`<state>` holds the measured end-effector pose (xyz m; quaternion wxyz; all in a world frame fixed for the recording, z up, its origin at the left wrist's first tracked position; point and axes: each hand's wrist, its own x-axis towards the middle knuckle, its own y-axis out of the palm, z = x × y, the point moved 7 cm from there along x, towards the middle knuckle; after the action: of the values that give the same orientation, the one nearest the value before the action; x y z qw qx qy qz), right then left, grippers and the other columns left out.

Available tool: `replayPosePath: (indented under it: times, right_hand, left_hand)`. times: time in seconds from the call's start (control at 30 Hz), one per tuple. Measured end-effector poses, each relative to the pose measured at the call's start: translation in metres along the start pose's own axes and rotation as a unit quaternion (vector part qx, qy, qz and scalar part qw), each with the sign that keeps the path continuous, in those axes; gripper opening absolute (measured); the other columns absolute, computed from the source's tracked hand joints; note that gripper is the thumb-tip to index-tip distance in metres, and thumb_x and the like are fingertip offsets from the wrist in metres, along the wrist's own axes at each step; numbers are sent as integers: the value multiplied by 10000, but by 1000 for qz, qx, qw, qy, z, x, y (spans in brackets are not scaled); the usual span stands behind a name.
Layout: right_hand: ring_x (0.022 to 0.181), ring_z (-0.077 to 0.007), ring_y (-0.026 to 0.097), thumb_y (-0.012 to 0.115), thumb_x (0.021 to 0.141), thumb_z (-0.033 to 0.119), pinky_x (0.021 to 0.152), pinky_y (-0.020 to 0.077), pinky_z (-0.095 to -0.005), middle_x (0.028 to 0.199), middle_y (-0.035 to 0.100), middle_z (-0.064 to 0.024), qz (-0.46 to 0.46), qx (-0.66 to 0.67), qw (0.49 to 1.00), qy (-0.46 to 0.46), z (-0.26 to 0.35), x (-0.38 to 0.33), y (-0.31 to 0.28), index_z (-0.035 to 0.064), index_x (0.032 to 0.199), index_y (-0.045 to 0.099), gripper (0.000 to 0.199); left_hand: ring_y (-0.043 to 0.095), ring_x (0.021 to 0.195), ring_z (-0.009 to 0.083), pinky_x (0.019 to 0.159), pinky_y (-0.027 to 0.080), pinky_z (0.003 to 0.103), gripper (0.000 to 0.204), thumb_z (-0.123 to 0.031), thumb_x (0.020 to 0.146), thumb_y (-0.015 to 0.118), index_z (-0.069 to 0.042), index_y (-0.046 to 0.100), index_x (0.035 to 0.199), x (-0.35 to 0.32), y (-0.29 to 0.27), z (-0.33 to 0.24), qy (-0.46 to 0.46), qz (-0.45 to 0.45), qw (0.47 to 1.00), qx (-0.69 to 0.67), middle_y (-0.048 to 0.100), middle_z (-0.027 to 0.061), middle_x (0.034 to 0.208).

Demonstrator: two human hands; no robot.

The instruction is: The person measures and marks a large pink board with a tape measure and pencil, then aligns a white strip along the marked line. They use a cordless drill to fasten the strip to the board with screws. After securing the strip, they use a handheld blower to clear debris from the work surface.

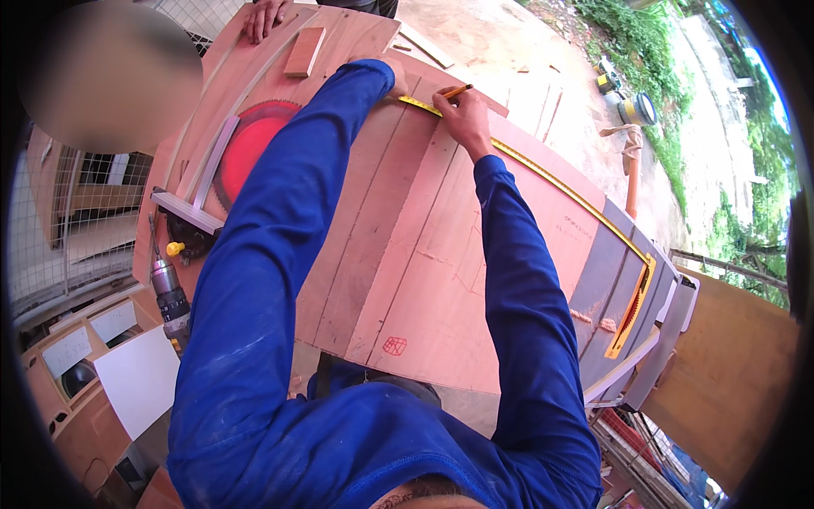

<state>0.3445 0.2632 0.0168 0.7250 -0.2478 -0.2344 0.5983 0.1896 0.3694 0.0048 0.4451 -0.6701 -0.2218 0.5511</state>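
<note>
At the far left, a white sheet (137,379) leans among wooden boxes, and a drill (172,299) stands just beside the blue left sleeve (280,195). A yellow knob (175,248) sits above the drill, near a grey metal bar (188,212). Next comes a round red saw blade (248,157), partly covered by the sleeve. Another person's hand (266,19) rests on the wood at the top, and a small wooden block (305,53) lies to its right.

The left hand (396,76) is at the left end of the yellow tape measure (570,189); its fingers are mostly hidden, so I cannot tell how they grip. The right hand (469,121) has its fingers closed around a pencil (458,91), over the tape. The tape runs across the wide wooden panel (441,314), passing under the right hand and slanting down to the right. A small red drawing (394,345) marks the panel's near edge.

Farther right, the tape meets a long yellow tool (632,310) lying on grey boards (598,276). Beyond are an orange pipe (632,182), a bucket (638,109) and a brown board (729,356).
</note>
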Motion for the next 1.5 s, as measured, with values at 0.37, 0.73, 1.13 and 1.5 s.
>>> replayPosePath:
  times: [0.37,0.73,1.13,1.5]
  right_hand:
    - [885,-320,744,655,865,291,843,564,-385,913,758,-182,-3,22,1000,3,-7,1,6,5,987,762,328]
    - [884,-241,747,668,885,308,838,555,-347,904,770,-142,19,3,1000,6,-5,3,8,-12,1019,751,357]
    - [842,-341,734,646,885,317,801,553,-405,891,746,-199,7,3,1000,-16,-1,3,10,22,1002,762,338]
    - [915,-273,742,661,882,324,867,549,-360,930,767,-158,27,-14,1000,-8,0,4,11,-10,1020,750,372]
  left_hand:
    - [617,1238,345,1027,488,491,512,-282,833,584,-73,672,1291,8,7,0,23,15,1000,5,638,140,1357]
    - [627,1220,321,999,510,479,454,-252,841,552,-133,704,1252,-11,-4,-1,1,-6,1000,15,665,102,1323]
    - [632,1210,334,1012,503,485,445,-263,849,551,-129,712,1242,-1,2,-2,16,-17,1000,19,669,111,1313]
    - [600,1276,327,1047,477,481,549,-339,857,589,-90,647,1343,-10,-2,-1,19,13,1000,5,613,130,1400]
